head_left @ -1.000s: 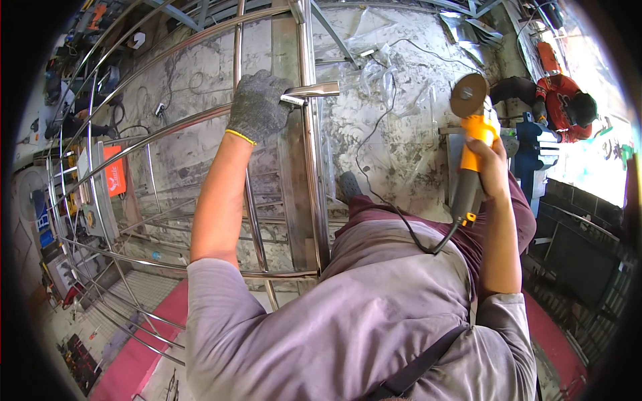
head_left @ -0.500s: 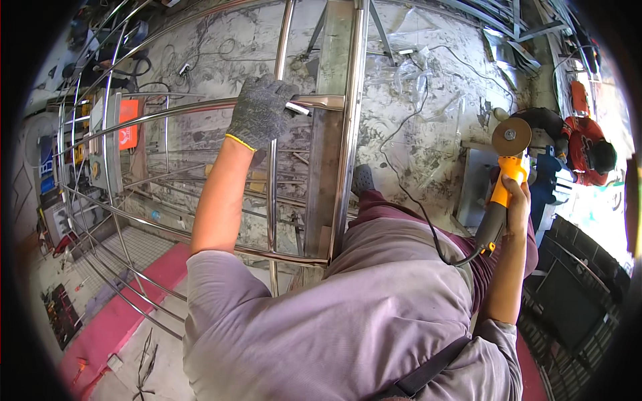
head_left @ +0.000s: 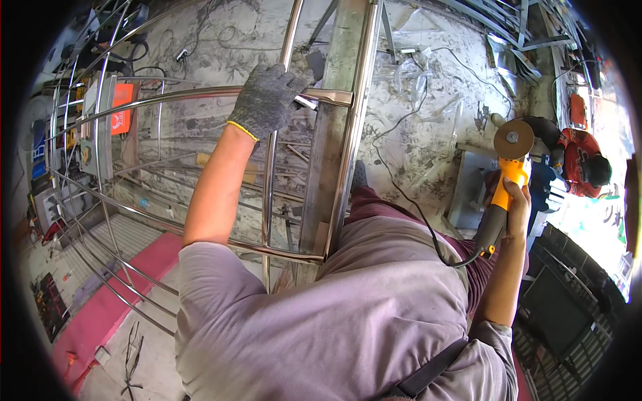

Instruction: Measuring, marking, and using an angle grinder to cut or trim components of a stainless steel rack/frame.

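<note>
My left hand (head_left: 267,99), in a dark grey knit glove with a yellow cuff, is closed over the crossing of two shiny metal tubes (head_left: 270,194) in a large tubular frame. A short, pale rod-like piece (head_left: 306,102) shows at its fingers; whether the hand holds it I cannot tell. At the right, my bare right hand (head_left: 516,204) grips a yellow and grey angle grinder (head_left: 501,194). The grinder's brown disc (head_left: 513,140) points away from me, held apart from the frame. Its black cord (head_left: 428,224) runs across the floor.
A thick upright tube (head_left: 354,127) and a flat metal beam (head_left: 326,154) lie just left of my legs. Farther right, a person in red (head_left: 582,160) bends near a metal box (head_left: 469,190). Metal profiles (head_left: 491,20) are stacked at the far right.
The view has shifted slightly. My left hand has moved a little away from me along the tubes. My right hand keeps the grinder in nearly the same place.
</note>
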`<state>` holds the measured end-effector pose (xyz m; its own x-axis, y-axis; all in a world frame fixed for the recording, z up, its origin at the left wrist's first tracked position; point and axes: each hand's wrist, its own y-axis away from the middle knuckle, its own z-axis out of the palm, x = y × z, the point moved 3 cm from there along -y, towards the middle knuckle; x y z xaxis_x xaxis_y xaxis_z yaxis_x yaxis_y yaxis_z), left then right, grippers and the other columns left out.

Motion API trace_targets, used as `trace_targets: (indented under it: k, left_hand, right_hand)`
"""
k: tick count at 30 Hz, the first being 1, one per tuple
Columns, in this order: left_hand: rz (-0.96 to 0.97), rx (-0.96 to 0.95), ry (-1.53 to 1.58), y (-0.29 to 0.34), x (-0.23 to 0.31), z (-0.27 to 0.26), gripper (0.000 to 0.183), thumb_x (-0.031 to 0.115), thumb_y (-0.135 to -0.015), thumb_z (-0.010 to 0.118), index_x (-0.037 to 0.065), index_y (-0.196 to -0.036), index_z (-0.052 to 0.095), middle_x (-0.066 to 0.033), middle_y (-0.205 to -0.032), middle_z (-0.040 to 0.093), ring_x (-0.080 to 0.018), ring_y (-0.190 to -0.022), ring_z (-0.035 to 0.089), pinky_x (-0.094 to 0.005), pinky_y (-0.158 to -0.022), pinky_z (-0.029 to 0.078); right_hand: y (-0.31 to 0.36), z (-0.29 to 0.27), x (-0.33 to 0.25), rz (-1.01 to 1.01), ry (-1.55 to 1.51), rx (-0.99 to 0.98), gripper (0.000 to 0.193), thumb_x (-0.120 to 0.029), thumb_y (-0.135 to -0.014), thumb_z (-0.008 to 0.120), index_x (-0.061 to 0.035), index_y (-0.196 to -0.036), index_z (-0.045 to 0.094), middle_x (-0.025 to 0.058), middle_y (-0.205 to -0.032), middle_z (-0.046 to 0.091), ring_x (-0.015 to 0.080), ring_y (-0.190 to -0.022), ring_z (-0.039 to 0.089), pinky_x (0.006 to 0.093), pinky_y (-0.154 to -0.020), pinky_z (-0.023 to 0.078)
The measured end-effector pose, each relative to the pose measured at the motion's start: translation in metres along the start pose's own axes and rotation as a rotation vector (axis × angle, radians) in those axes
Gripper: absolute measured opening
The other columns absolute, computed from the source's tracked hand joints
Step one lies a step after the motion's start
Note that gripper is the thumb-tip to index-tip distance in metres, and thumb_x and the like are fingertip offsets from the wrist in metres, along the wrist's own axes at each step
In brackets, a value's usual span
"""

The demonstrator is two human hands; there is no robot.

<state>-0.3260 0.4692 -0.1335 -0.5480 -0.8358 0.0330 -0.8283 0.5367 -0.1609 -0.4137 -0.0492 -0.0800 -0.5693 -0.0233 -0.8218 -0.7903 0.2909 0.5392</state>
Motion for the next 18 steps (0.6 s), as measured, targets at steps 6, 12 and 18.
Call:
trace_targets:
  k: [6,12,18]
  left_hand:
    - [0.069,0.005,-0.048,0.0,0.0002,0.0059,0.039,0.025,-0.077,0.078,0.013,-0.113,0.071,-0.0059,-0.101,0.067,-0.0295,-0.101,0.064,-0.0453,-0.089,0.05]
    - [0.017,-0.007,-0.004,0.0008,0.0025,0.0048,0.031,0.022,-0.076,0.078,0.015,-0.105,0.072,-0.006,-0.094,0.067,-0.0303,-0.097,0.065,-0.0465,-0.086,0.05]
    - [0.008,0.056,0.084,-0.0014,0.0016,0.0046,0.027,0.016,-0.073,0.078,0.015,-0.099,0.071,-0.0074,-0.091,0.068,-0.0316,-0.094,0.065,-0.0466,-0.084,0.051]
  right_hand:
    - [-0.0015,-0.0022,0.0021,0.012,-0.002,0.02,0.032,-0.018,-0.095,0.063,-0.0018,-0.121,0.053,0.0122,-0.083,0.064,0.0243,-0.056,0.066,0.0347,-0.053,0.057]
    - [0.0046,0.0058,-0.0054,0.008,0.029,0.024,0.033,-0.019,-0.095,0.064,-0.0018,-0.121,0.053,0.0116,-0.084,0.064,0.023,-0.055,0.066,0.0332,-0.051,0.056]
    - [0.0037,0.006,-0.0027,-0.002,0.032,0.014,0.034,-0.019,-0.096,0.064,-0.0022,-0.122,0.052,0.0113,-0.084,0.064,0.0231,-0.055,0.066,0.0332,-0.051,0.056]
